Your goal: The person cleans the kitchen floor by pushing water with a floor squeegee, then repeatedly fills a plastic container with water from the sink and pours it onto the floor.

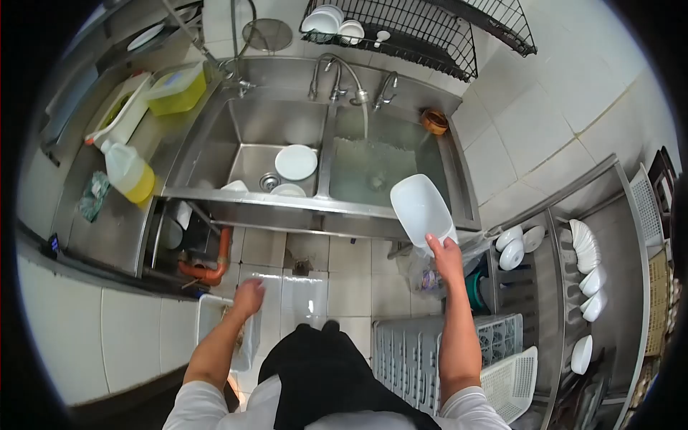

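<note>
My right hand (446, 256) is closed on the near end of a white rectangular container (419, 206), held over the front edge of the right sink basin. Its inside faces up and looks empty. My left hand (249, 295) hangs low over the floor, above a white bin (208, 322); its fingers look curled, and blur hides whether they hold anything. Water runs from a faucet (360, 97) into the filled right basin (387, 161). In the left basin (247, 118) lie a round white plate (296, 163) and other white dishes near the front.
On the left counter stand a jug of yellow liquid (129, 172) and a yellow-green tub (177, 89). A brown bowl (434, 121) sits at the right sink corner. A metal rack (555, 287) with white bowls is at the right, beside grey crates (408, 358). A wire shelf (423, 36) hangs above.
</note>
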The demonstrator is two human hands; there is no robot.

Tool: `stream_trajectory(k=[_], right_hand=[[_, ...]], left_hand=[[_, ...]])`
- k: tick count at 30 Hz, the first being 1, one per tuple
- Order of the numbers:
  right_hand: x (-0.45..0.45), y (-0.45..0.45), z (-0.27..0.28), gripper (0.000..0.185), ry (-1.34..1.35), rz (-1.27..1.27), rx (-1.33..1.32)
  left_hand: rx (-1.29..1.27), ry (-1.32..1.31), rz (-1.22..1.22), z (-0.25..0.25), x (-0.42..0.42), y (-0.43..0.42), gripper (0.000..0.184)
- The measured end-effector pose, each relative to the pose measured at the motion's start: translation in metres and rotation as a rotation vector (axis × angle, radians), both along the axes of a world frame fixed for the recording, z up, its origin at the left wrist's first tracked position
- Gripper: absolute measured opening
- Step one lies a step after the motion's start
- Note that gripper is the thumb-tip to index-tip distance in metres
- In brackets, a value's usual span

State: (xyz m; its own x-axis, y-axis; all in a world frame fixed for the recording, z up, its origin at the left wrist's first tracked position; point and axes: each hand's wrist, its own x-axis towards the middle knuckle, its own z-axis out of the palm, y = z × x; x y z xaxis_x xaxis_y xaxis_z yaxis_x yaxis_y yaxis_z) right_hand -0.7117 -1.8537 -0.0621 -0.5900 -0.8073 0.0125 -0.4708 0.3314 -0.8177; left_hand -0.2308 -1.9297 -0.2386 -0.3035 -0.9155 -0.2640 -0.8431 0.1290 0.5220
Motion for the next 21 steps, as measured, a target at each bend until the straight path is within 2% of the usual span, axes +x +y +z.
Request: stream_trajectory(k=[1,3,4,5,7,8,9,11,13,16,19,21], right_hand=[[-0.01,-0.015,0.0,0.046,-0.004,-0.001,-0.008],[-0.03,-0.042,-0.007,0.046,0.45,-0.057,0.2],[-0.042,-0.054,-0.022,0.046,0.725,-0.072,0.041],[-0.052,-0.064,-0.035,0.046,0.709,-0.081,0.045],[-0.077,-0.094,-0.052,0.049,0.851,-0.046,-0.011],[-0.087,-0.107,-0.064,0.051,0.835,-0.053,0.161],[-0.091,-0.119,-0.07,0.051,0.818,-0.073,0.156],[-0.097,-0.138,-0.083,0.048,0.895,-0.025,0.311],[-0.105,-0.156,-0.107,0.048,0.926,0.019,0.423],[-0.098,-0.189,-0.131,0.059,0.853,0.14,0.707],[-0.085,-0.218,-0.156,0.056,0.768,0.244,0.792],[-0.066,-0.225,-0.171,0.056,0.782,0.28,0.793]], left_hand=[[-0.125,0.089,-0.082,0.024,-0.035,-0.031,0.032],[-0.27,0.109,-0.187,0.065,-0.104,-0.08,0.033],[-0.362,0.15,-0.281,0.078,-0.129,-0.097,0.034],[-0.358,0.137,-0.294,0.083,-0.15,-0.104,0.034],[-0.475,0.17,-0.333,0.098,-0.188,-0.129,0.036],[-0.469,0.154,-0.323,0.097,-0.197,-0.134,0.036],[-0.453,0.132,-0.304,0.091,-0.203,-0.139,0.035],[-0.443,0.129,-0.283,0.072,-0.205,-0.153,0.032],[-0.367,0.119,-0.232,0.08,-0.209,-0.162,0.031],[-0.256,0.079,-0.133,0.096,-0.218,-0.171,0.029],[-0.242,0.098,-0.105,0.094,-0.235,-0.192,0.026],[-0.209,0.185,-0.265,0.078,-0.254,-0.206,0.027]])
